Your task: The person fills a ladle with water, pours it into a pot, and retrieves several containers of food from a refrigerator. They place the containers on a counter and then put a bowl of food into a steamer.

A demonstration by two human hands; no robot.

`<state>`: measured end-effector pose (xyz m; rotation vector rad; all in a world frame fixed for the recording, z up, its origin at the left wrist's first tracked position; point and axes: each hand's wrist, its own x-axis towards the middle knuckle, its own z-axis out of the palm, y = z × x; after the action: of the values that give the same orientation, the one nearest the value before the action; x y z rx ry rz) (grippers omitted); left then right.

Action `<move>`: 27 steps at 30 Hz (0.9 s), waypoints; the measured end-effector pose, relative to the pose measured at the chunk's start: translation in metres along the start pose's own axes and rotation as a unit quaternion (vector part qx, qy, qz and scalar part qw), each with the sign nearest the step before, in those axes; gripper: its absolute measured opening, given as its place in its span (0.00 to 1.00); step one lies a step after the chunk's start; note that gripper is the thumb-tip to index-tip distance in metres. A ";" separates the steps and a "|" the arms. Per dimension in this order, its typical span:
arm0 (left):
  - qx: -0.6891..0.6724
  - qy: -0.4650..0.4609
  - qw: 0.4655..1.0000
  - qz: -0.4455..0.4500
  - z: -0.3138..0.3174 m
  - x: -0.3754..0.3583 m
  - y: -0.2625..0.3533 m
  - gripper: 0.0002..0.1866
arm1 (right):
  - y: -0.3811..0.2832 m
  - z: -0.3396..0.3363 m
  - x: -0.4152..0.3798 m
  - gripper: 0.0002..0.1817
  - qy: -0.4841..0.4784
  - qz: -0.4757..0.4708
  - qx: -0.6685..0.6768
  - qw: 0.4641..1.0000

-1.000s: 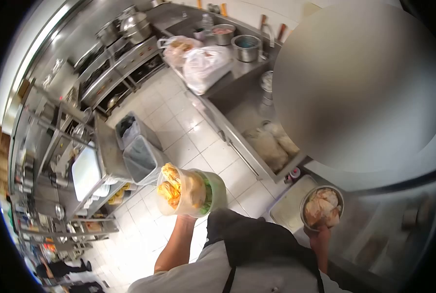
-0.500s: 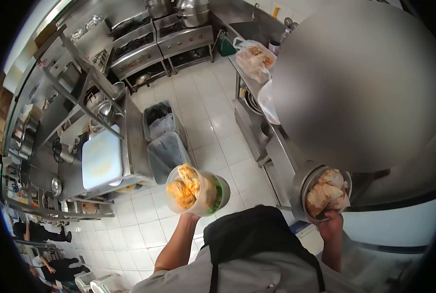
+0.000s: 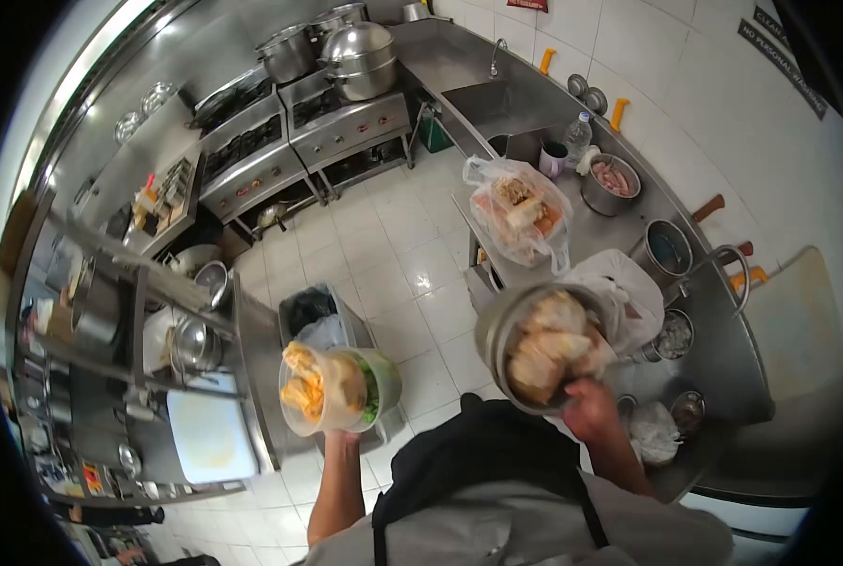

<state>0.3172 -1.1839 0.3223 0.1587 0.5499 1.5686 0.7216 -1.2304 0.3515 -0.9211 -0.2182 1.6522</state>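
My left hand [image 3: 342,439] holds up clear plastic tubs from below, its fingers mostly hidden under them. In the front tub [image 3: 332,422] sit bundles of orange-yellow food [image 3: 300,382] in thin bags. Behind it a second tub [image 3: 389,385] holds something leafy and green. My right hand [image 3: 593,412] grips the near rim of a round metal pot [image 3: 494,351], which tilts toward me. Inside the pot lie several pale brown pieces, perhaps chicken [image 3: 549,351], slightly blurred.
Right of me runs a steel counter [image 3: 751,363] with a bag of food [image 3: 520,212], a white plastic bag [image 3: 629,297], a pot of pink meat [image 3: 613,184] and a sink [image 3: 487,106]. Stoves [image 3: 346,127] stand ahead. Leftward are a bin [image 3: 350,316] and a cutting board [image 3: 212,434].
My view has turned right, showing more of the counter. The pot in my right hand has come inward and forward. The tubs in my left hand sit farther left in view.
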 end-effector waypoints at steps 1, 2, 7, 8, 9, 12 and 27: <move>0.017 0.010 1.000 0.021 0.012 0.008 0.005 0.27 | 0.007 -0.012 0.044 0.16 0.035 0.012 -0.053 0.998; -0.007 0.001 1.000 0.024 -0.022 0.030 0.012 0.28 | -0.001 0.026 0.070 0.17 0.021 0.017 -0.041 0.999; 0.043 -0.024 0.997 0.062 -0.017 0.102 0.038 0.30 | -0.022 0.157 0.202 0.25 -0.040 0.015 -0.052 0.998; 0.041 -0.021 0.997 0.063 -0.018 0.123 0.043 0.30 | -0.028 0.176 0.227 0.25 -0.025 0.030 -0.054 0.998; 0.040 -0.015 0.997 0.064 -0.019 0.147 0.050 0.30 | -0.032 0.191 0.256 0.25 -0.019 0.032 -0.071 0.997; 0.036 -0.004 0.998 0.055 -0.021 0.223 0.075 0.30 | -0.043 0.223 0.331 0.25 -0.016 0.030 -0.093 0.995; 0.046 -0.083 0.993 -0.077 0.075 0.663 0.130 0.31 | -0.145 0.318 0.627 0.28 0.086 -0.048 -0.041 0.994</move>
<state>0.1728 -0.5204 0.2919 0.3070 0.4909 1.3677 0.6076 -0.5215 0.3691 -1.0924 -0.2104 1.4762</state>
